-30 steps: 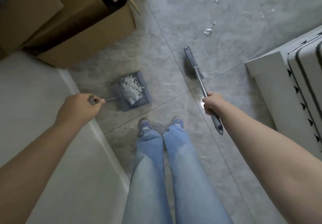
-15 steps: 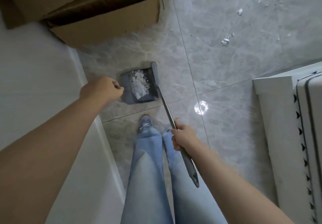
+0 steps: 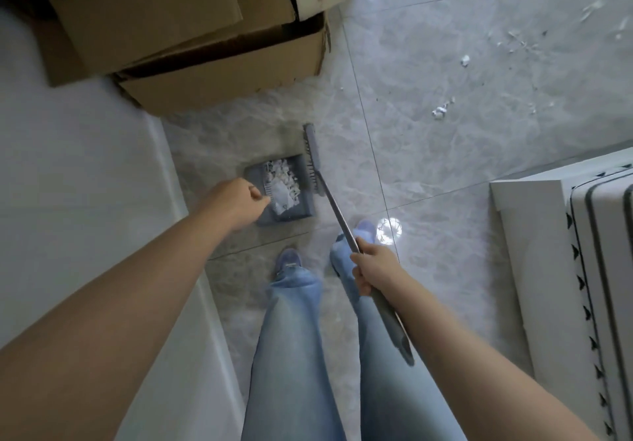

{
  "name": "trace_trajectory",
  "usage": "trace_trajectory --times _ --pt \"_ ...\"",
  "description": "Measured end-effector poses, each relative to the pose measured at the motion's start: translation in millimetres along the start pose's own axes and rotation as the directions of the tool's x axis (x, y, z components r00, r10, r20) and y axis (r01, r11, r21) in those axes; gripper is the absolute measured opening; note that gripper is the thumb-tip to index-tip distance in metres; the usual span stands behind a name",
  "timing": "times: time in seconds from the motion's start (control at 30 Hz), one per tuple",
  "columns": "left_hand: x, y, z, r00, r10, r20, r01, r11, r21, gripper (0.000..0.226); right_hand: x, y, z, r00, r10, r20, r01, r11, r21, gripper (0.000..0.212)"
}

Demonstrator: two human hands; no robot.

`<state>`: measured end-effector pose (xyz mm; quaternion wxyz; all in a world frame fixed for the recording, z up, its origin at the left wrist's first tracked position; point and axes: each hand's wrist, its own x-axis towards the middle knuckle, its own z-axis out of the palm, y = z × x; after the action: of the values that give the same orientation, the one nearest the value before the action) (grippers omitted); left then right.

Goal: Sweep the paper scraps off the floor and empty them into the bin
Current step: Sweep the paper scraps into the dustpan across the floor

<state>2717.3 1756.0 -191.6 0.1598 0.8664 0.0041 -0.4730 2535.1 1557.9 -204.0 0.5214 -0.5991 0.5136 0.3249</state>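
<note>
Both hands grip: left hand (image 3: 236, 206) dustpan (image 3: 286, 194) handle, right hand (image 3: 375, 269) broom (image 3: 313, 152); tilting could spill scraps (image 3: 282, 183), strays (image 3: 440, 111) remain on floor (image 3: 445, 166)

The left hand (image 3: 236, 202) is curled at the near side of a grey dustpan (image 3: 294, 211); the handle itself is hidden behind the fist. The dustpan holds a heap of white paper scraps (image 3: 282, 185). The right hand (image 3: 375, 269) grips the metal shaft of a broom (image 3: 334, 211), whose grey head (image 3: 312, 152) lies along the dustpan's far-right edge, touching it. More loose scraps (image 3: 440, 111) lie scattered on the grey marbled floor (image 3: 428, 166) toward its far-right part, well apart from the dustpan. Brown cardboard boxes (image 3: 219, 77) stand at the floor's far-left edge. A white panel (image 3: 534, 269) with black stripes lies along the right edge. Legs in light-blue jeans (image 3: 291, 355) stand just behind the dustpan.
</note>
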Motion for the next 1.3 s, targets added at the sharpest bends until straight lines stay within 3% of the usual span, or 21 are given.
trace_trajectory --times 0.17,0.33,0.63,0.87,0.97,1.13,1.3 --pt "16 32 -10 0.997 -0.034 -0.062 0.026 0.993 -0.115 0.038 20 -22 -30 0.989 -0.109 -0.101 0.097 0.988 -0.12 0.027" --pt "45 93 -22 0.995 -0.021 -0.102 0.011 0.995 -0.101 0.028 74 -89 -96 0.983 -0.094 -0.155 0.072 0.987 -0.146 0.021" --pt "108 198 -45 0.988 -0.042 -0.146 0.023 0.991 -0.128 0.037 157 -212 -221 0.98 -0.08 -0.184 0.042 0.979 -0.201 0.027" --pt "144 247 -57 0.979 -0.093 -0.182 0.086 0.995 -0.046 0.047 215 -282 -264 0.983 -0.029 -0.183 -0.039 0.932 -0.36 0.023" --pt "154 258 -63 0.972 -0.114 -0.205 0.106 0.993 -0.048 0.049 233 -278 -248 0.995 0.02 -0.101 -0.052 0.945 -0.324 0.032" --pt "154 263 -64 0.974 -0.149 -0.173 0.136 0.987 -0.083 0.049 185 -246 -215 0.997 0.039 0.064 -0.006 0.895 -0.446 0.026" --pt "149 260 -67 0.975 -0.152 -0.16 0.135 0.984 -0.113 0.046 147 -234 -216 0.999 0.0 0.05 0.021 0.913 -0.408 0.016"
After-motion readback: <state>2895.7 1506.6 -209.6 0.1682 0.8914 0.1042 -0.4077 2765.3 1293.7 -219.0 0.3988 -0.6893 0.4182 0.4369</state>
